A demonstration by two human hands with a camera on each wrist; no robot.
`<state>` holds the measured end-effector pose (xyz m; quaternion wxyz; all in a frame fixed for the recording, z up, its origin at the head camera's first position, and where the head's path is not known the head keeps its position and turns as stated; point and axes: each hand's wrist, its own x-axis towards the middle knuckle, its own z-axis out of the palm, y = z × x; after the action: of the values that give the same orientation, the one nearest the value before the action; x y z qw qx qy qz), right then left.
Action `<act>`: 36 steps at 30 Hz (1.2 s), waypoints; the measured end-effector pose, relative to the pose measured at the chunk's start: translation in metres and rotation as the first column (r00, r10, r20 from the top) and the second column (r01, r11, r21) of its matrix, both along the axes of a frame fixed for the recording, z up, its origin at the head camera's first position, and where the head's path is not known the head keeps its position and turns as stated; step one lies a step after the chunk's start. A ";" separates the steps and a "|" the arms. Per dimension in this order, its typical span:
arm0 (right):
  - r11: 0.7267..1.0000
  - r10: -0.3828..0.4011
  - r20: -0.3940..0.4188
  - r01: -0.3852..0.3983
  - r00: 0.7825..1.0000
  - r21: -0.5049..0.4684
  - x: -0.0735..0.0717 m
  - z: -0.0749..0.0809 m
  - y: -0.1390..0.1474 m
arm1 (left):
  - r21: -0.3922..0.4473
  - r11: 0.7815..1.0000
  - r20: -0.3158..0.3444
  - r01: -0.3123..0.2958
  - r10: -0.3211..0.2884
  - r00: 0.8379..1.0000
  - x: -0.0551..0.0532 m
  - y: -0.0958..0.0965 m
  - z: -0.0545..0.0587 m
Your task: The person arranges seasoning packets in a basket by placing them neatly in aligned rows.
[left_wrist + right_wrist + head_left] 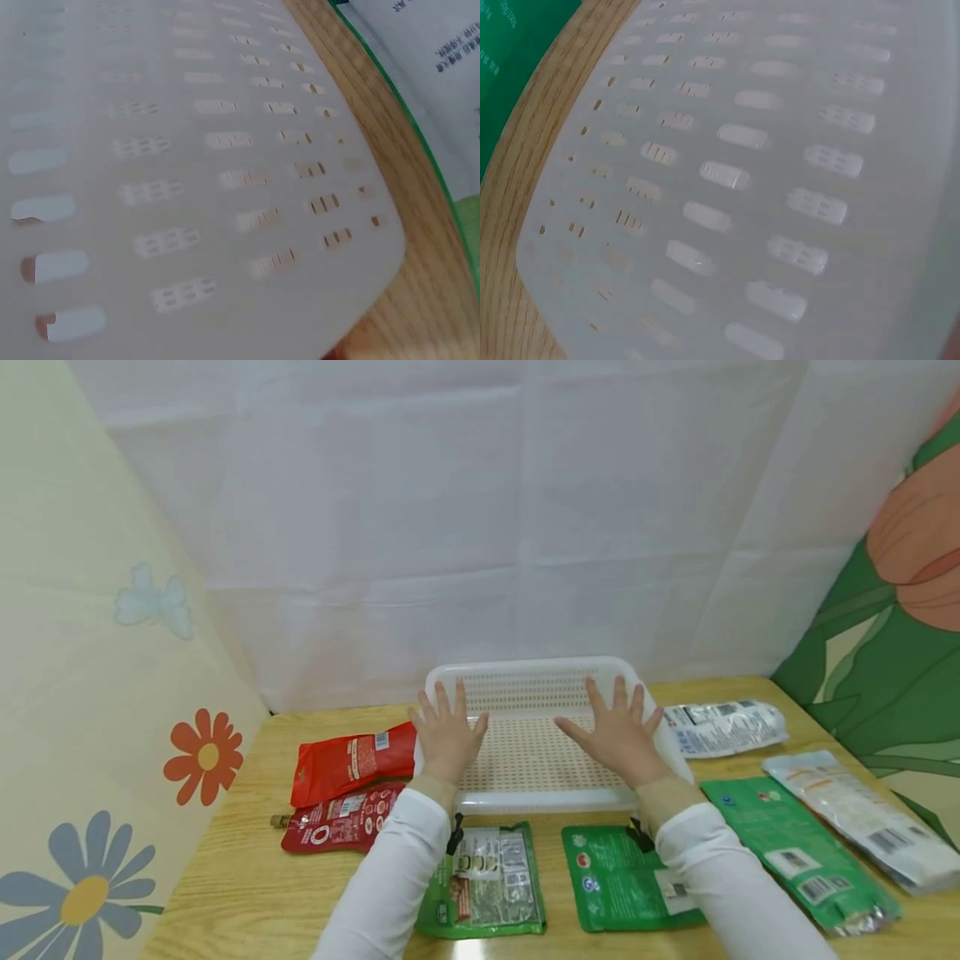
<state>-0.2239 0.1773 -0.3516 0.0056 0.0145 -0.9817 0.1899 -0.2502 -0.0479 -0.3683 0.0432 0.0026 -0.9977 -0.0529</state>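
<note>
A white perforated plastic basket (547, 799) stands on the wooden table, against the back cloth. Over its left side is my left hand (448, 743), fingers straight and spread. My right hand (624, 743) is over the right side in the same way. Neither hand grips anything; whether the palms touch the rim I cannot tell. Close up, the slotted wall of the basket (195, 217) fills most of the left wrist view. In the right wrist view the basket wall (705, 187) likewise covers most of the frame, and no fingers show clearly.
Left of the basket lie a red pouch (348, 766) and a dark red spouted pouch (341, 822). In front are a green-edged packet (498, 877) and a green pouch (618, 877). To the right lie a white packet (726, 728), a long green packet (798, 852) and another pale packet (870, 818).
</note>
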 end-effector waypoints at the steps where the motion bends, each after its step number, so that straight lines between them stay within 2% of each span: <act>1: 1.000 -0.003 0.002 0.003 1.000 0.003 0.001 0.000 0.001 | 0.000 1.000 0.001 0.000 0.000 1.000 0.000 0.000 0.001; 7: 1.000 0.006 0.011 -0.006 1.000 0.010 0.004 0.000 0.006 | 0.041 0.999 -0.002 -0.004 0.004 1.000 0.004 0.001 0.005; 11: 0.997 0.080 0.042 -0.080 0.996 -0.006 0.005 -0.002 0.008 | 0.070 0.998 -0.013 -0.005 0.006 1.000 0.006 0.000 0.006; 17: 0.970 0.241 0.117 -0.235 0.964 -0.065 0.014 -0.002 0.008 | 0.131 0.991 -0.070 0.031 -0.022 0.997 0.014 -0.002 0.004; 23: 0.936 0.345 0.103 -0.334 0.933 -0.107 0.037 -0.004 0.005 | 0.184 0.980 -0.114 0.071 -0.050 0.992 0.022 -0.005 0.004; 29: 0.924 0.382 0.110 -0.380 0.917 -0.045 0.054 -0.006 0.006 | 0.241 0.966 -0.185 0.098 -0.053 0.981 0.034 -0.018 0.011; 36: 0.922 0.384 0.085 -0.386 0.919 0.006 0.056 -0.014 0.011 | 0.279 0.955 -0.237 0.104 -0.036 0.971 0.042 -0.046 0.017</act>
<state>-0.1681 0.1886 -0.3656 -0.0725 0.1995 -0.9611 0.1764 -0.2083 -0.0938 -0.3508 0.1554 -0.0327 -0.9669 -0.1999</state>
